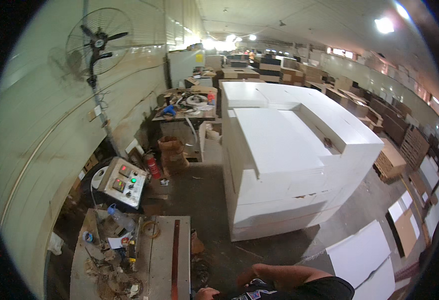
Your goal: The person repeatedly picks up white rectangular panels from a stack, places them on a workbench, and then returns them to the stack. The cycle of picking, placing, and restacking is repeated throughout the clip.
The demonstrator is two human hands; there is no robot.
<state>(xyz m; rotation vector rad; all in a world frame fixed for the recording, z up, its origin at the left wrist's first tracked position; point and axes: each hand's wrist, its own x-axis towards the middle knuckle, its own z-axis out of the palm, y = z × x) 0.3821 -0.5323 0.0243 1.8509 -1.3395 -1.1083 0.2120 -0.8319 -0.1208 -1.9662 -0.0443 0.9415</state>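
At the lower edge my bare right arm (289,273) comes out of a black short sleeve (324,289) and reaches leftward; my right hand's fingers cannot be made out. Left of it, a small part of what seems to be my left hand (207,294) shows beside the worktable (162,260), cut off by the picture's edge. Whether either hand holds anything is hidden. Ahead stands a tall stack of white boards (279,200), with shorter white boards (274,135) lying on top in a recess.
Tape (150,229), a plastic bottle (122,218) and scraps litter the worktable. Behind it stands a control box (124,182) with lit displays; a fire extinguisher (152,166) and a brown sack (173,154) are beyond. White sheets (362,255) lie at right. A fan (99,42) hangs left.
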